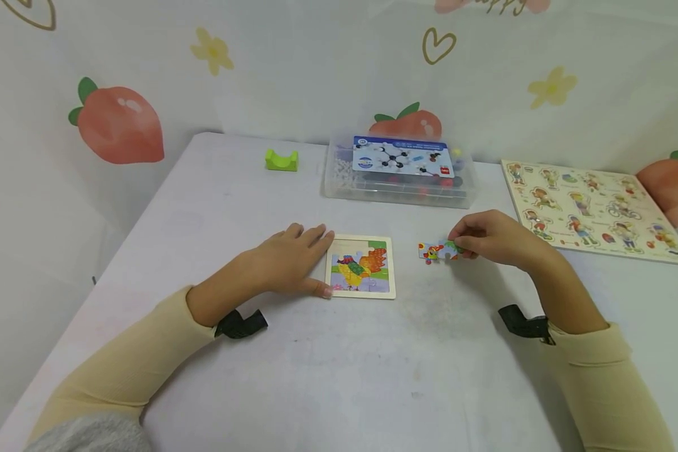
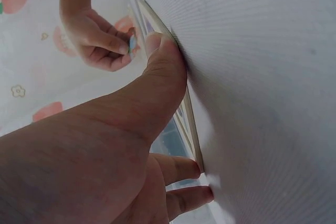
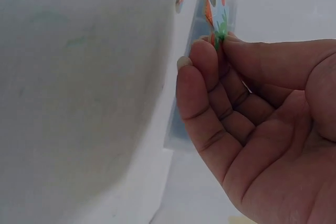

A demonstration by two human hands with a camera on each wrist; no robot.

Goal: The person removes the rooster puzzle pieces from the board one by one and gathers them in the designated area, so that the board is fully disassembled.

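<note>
A square wooden jigsaw puzzle (image 1: 392, 270) lies on the table, with a rooster picture partly filled in and bare wood at its upper left. My left hand (image 1: 285, 260) rests along its left side, fingers spread; the thumb (image 2: 165, 59) lies on the frame's near corner. Right of the puzzle, my right hand (image 1: 488, 238) pinches a jigsaw piece (image 3: 218, 11) between thumb and fingertips. That piece is light blue with green grass and orange. Just left of it, close to the tabletop, shows another colourful piece (image 1: 429, 253), partly overlapped in the head view.
A clear plastic box (image 1: 401, 193) with a molecule-model card on top stands at the back. Left of it sits a small green block (image 1: 281, 161). At the back right lies a wooden board (image 1: 593, 207) with figures of children. A printed curtain (image 1: 294, 69) hangs behind the table.
</note>
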